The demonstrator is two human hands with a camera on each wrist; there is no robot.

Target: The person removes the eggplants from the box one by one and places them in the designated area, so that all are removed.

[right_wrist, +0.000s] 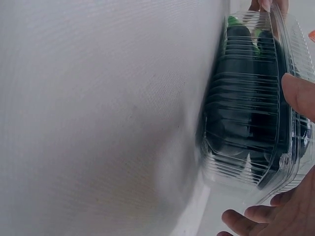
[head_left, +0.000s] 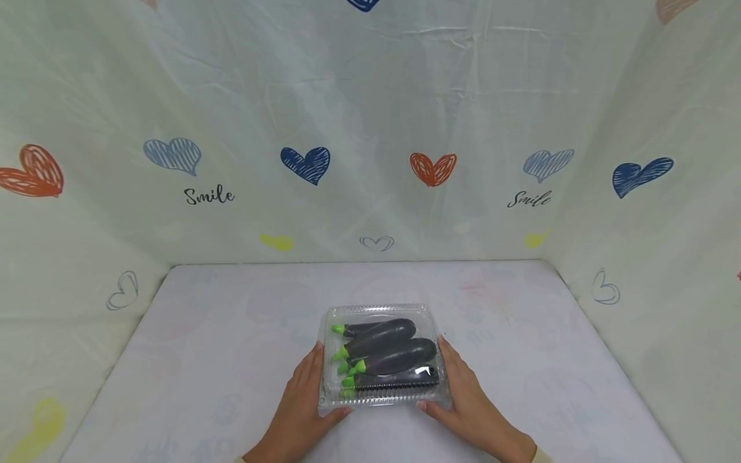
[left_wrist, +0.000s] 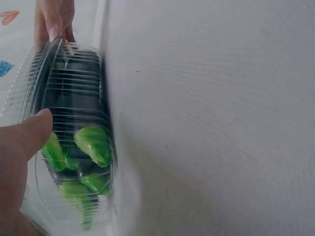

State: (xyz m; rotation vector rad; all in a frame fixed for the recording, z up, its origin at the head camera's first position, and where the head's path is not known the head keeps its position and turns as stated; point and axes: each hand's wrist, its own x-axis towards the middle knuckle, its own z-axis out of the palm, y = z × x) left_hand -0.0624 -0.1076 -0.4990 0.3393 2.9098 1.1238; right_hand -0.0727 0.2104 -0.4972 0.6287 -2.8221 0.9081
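A clear plastic clamshell box (head_left: 379, 403) with its lid down sits on the table in front of me. Several dark purple eggplants (head_left: 399, 355) with bright green stem ends lie inside, stems toward the left. My left hand (head_left: 298, 402) holds the box by its left side, the thumb along the front edge. On the opposite side my right hand (head_left: 471, 405) holds it, thumb at the front right corner and fingers along the right wall. In the right wrist view the right thumb (right_wrist: 299, 96) lies against the rim.
The box stands on a white table (head_left: 231, 347) with faint printed patterns. Behind and on both sides hangs a pale curtain (head_left: 370, 96) printed with hearts and the word "Smile". It meets the table's back edge.
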